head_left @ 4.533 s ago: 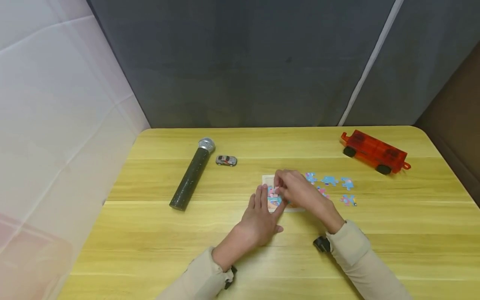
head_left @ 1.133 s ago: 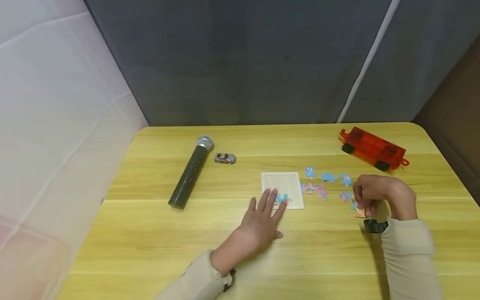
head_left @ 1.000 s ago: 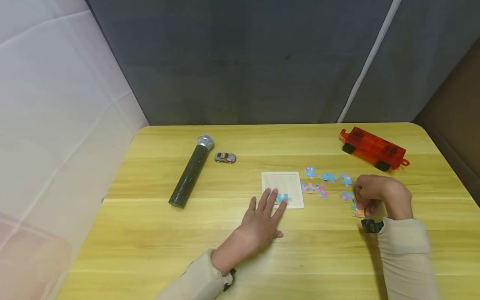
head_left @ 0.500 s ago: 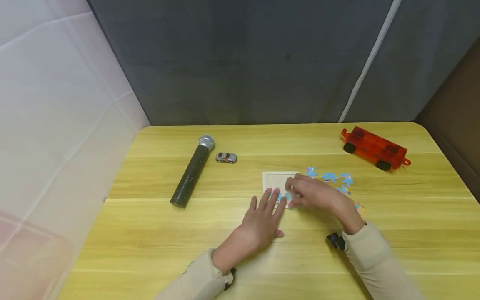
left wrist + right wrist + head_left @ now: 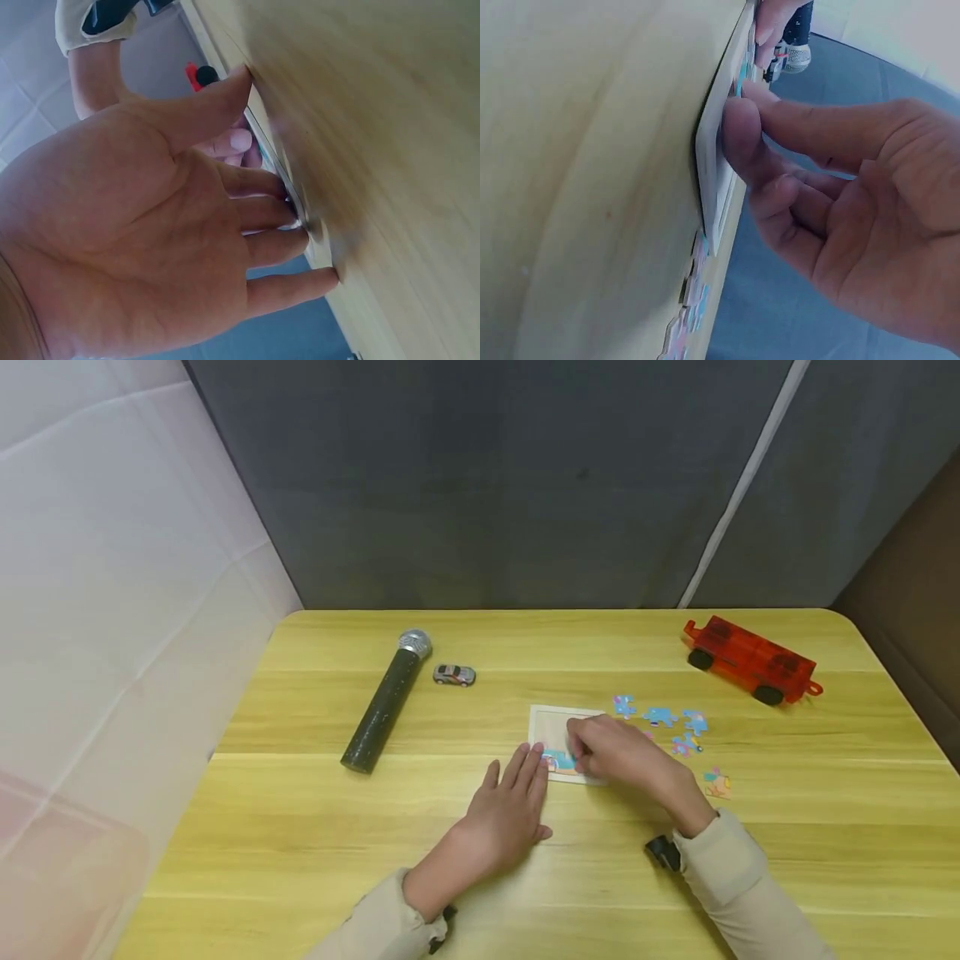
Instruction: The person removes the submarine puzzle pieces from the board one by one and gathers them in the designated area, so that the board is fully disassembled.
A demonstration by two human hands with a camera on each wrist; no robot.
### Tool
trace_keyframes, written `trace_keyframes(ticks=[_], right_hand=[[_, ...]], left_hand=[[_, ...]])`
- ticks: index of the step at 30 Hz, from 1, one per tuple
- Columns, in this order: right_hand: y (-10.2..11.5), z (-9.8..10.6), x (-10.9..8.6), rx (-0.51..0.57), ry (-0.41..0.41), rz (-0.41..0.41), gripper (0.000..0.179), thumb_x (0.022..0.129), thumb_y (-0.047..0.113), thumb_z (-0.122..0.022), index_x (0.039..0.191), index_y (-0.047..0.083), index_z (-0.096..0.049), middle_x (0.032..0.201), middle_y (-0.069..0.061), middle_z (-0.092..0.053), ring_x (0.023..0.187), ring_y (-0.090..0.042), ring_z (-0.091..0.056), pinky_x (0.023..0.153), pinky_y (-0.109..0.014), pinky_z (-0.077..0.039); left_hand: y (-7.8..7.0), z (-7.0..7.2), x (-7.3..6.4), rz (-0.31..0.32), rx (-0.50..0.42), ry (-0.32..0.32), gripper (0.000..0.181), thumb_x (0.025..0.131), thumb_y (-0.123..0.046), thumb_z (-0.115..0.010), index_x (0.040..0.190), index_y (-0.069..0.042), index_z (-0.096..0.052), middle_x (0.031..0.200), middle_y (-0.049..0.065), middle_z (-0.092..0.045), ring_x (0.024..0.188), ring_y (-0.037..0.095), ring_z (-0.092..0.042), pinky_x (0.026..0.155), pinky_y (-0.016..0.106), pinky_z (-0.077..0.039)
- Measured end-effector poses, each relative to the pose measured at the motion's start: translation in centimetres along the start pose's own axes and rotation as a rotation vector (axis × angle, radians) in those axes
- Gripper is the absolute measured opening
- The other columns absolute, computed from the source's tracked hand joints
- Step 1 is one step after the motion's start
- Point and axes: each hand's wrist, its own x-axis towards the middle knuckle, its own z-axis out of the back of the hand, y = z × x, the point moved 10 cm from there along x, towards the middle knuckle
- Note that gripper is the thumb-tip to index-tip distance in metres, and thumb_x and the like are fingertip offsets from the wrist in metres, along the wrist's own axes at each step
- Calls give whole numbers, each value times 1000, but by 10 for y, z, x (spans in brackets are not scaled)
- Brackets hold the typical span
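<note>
A pale square puzzle tray (image 5: pixel 533 727) lies on the table, with blue and orange jigsaw pieces (image 5: pixel 557 761) along its near side. My left hand (image 5: pixel 504 817) lies at the tray's left side, its fingers straight and the fingertips on the rim and near corner. Over the tray's right half, my right hand (image 5: pixel 626 758) pinches a jigsaw piece between thumb and forefinger, low on the tray floor; the fingers mostly hide it. In the right wrist view, the thumb and forefinger (image 5: pixel 742 127) come down just inside the tray's edge, a bit of teal showing beside them.
Several loose jigsaw pieces (image 5: pixel 660 717) lie right of the tray, with an orange piece (image 5: pixel 717 784) nearer the front. Farther off stand a red toy wagon (image 5: pixel 752 658), a small toy car (image 5: pixel 453 675) and a black microphone (image 5: pixel 384 706). A dark partition (image 5: pixel 480 485) rises behind.
My right hand has moved left from the loose pieces to the tray. My left hand has slid slightly left, uncovering more of the near row; the tray has shifted slightly right.
</note>
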Motion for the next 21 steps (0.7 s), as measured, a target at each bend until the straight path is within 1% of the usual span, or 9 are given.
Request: trace_keyframes(ticks=[2, 3, 7, 9, 10, 13, 17, 19, 21], right_hand=[[-2, 1, 1, 16, -4, -2, 25, 95, -6, -78, 87, 11, -61, 79, 2, -60, 71, -11, -50, 64, -25, -44], [-3, 0, 2, 9, -3, -14, 23, 95, -3, -80, 89, 10, -62, 80, 2, -60, 72, -11, -50, 64, -25, -44], [-1, -1, 1, -56, 12, -50, 23, 94, 9, -87, 95, 8, -65, 91, -2, -60, 77, -14, -52, 65, -28, -49], [-1, -3, 0, -66, 29, -67, 23, 94, 11, -88, 95, 8, -65, 93, -3, -60, 78, -15, -52, 66, -29, -50], [-1, -3, 0, -54, 32, -74, 23, 94, 11, -88, 93, 9, -65, 92, -3, -61, 78, -15, -53, 66, -29, -50], [-5, -2, 1, 20, 41, -94, 22, 95, 8, -85, 92, 9, -64, 87, -1, -63, 76, -14, -53, 66, -28, -48], [-11, 1, 3, 201, 57, -84, 19, 99, 0, -78, 90, 6, -63, 77, -2, -67, 66, -11, -61, 64, -26, -49], [-18, 8, 0, 264, 57, -78, 19, 101, -2, -75, 89, 6, -63, 74, -3, -67, 63, -11, -62, 63, -25, -50], [-28, 20, -7, 301, 53, -74, 19, 101, -3, -73, 88, 5, -63, 72, -3, -67, 62, -12, -62, 63, -26, -49]], left_hand=[[0, 0, 1, 3, 14, -2, 81, 113, -58, -50, 174, -8, -30, 184, 12, -18, 171, 28, -21, 131, 48, -38], [0, 0, 1, 5, 22, -4, 81, 113, -58, -50, 174, -9, -30, 184, 12, -19, 171, 28, -21, 131, 48, -38], [0, -1, 2, 12, 46, -9, 81, 113, -60, -49, 174, -9, -31, 184, 12, -18, 170, 28, -21, 131, 47, -38], [0, -1, 2, 14, 52, -11, 81, 113, -60, -48, 174, -10, -31, 184, 12, -19, 170, 28, -22, 131, 47, -38], [0, -1, 2, 14, 52, -11, 81, 113, -60, -48, 174, -10, -31, 184, 11, -18, 171, 28, -21, 131, 47, -38], [0, -1, 2, 14, 52, -7, 81, 113, -61, -47, 174, -10, -31, 185, 11, -18, 171, 28, -21, 131, 48, -38], [0, -1, 2, 18, 60, -9, 81, 113, -62, -47, 174, -11, -31, 185, 11, -18, 171, 28, -21, 131, 47, -38], [1, 0, 2, 20, 58, -14, 81, 113, -61, -47, 174, -11, -31, 184, 11, -18, 171, 28, -21, 131, 47, -38], [1, 1, 2, 19, 55, -19, 81, 113, -61, -47, 174, -10, -30, 184, 11, -18, 171, 28, -21, 131, 47, -38]])
